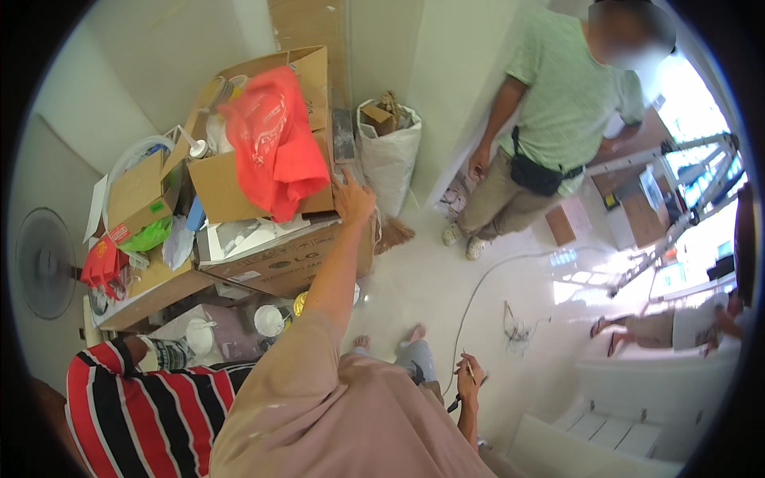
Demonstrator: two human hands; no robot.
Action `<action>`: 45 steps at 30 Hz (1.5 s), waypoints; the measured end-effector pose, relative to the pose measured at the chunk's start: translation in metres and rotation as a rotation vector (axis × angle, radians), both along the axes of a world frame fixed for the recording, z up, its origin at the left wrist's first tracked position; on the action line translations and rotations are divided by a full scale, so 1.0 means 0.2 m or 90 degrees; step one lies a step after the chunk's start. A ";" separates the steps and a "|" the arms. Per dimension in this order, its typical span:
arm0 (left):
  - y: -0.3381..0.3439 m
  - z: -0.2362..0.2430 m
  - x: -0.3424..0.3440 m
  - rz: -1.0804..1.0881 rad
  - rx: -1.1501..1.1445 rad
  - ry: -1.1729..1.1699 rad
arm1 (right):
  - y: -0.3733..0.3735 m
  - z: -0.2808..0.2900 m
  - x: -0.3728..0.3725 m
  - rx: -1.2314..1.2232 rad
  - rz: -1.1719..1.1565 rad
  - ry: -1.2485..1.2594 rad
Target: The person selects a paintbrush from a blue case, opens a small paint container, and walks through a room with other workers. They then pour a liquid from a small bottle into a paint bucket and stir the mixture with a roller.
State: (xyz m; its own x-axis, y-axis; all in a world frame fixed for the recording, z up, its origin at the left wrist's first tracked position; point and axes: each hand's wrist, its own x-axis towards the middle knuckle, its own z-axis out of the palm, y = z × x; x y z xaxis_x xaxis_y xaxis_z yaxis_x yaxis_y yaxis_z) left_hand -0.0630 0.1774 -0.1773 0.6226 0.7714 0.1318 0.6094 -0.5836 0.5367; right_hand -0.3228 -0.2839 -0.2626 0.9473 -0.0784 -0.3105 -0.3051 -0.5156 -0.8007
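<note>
Fingers of my left hand [355, 199] spread beside the open brown cardboard box [217, 187], contact unclear; my right hand [468, 382], near right, pinches a thin pencil-like stick [471, 370]. Bright red cloth [275, 143] drapes over the box, probably because its contents leave little room inside; the long flat brown carton [287, 259] beneath seemingly serves as its base.

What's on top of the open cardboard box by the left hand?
A red cloth drapes over the open cardboard box; a white nozzle shows left of it. Whatever lies beneath the cloth is hidden.
</note>
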 end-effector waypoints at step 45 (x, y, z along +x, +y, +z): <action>-0.91 0.60 -0.46 0.047 -0.220 -0.418 | 1.23 1.16 1.72 0.393 0.764 -0.044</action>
State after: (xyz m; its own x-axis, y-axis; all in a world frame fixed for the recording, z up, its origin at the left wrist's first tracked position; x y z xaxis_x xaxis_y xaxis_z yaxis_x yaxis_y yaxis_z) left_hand -0.1541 -0.0049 -0.0577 0.4438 0.8733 0.2012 0.1316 -0.2856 0.9493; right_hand 0.0206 -0.0370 -0.0301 0.3467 0.9363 0.0563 0.1260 0.0130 -0.9919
